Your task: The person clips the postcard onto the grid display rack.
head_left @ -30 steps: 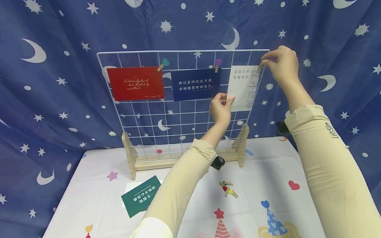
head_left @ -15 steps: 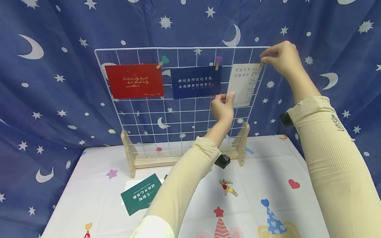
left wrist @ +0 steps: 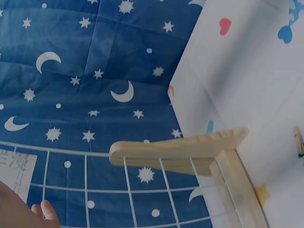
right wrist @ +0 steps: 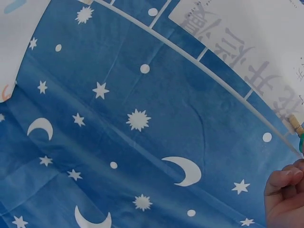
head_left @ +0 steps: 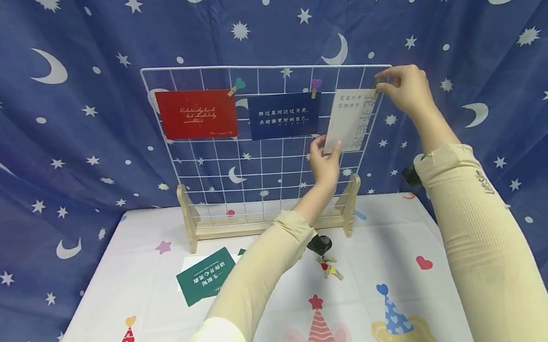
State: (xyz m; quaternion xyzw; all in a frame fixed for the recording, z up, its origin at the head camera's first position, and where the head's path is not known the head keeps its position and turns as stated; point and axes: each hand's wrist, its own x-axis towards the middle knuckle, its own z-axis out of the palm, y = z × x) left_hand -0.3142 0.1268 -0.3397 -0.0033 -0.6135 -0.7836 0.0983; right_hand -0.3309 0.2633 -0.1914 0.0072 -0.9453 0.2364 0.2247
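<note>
Clipping step: left hand (head_left: 324, 158) pinches white card (head_left: 350, 119) bottom corner, right hand (head_left: 402, 90) pinches clip (head_left: 378, 85) at grid (head_left: 205, 78) upper right. Next: probably seat clip over card and wire.

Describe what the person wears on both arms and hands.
Both arms wear snug, pale cream stretch sleeves reaching from the upper arm to the wrist. The right sleeve carries small dark lettering running along the forearm; the left sleeve looks plain. A small black device is strapped at each wrist. The left hand and right hand are bare: no gloves, and no rings that I can make out.
</note>
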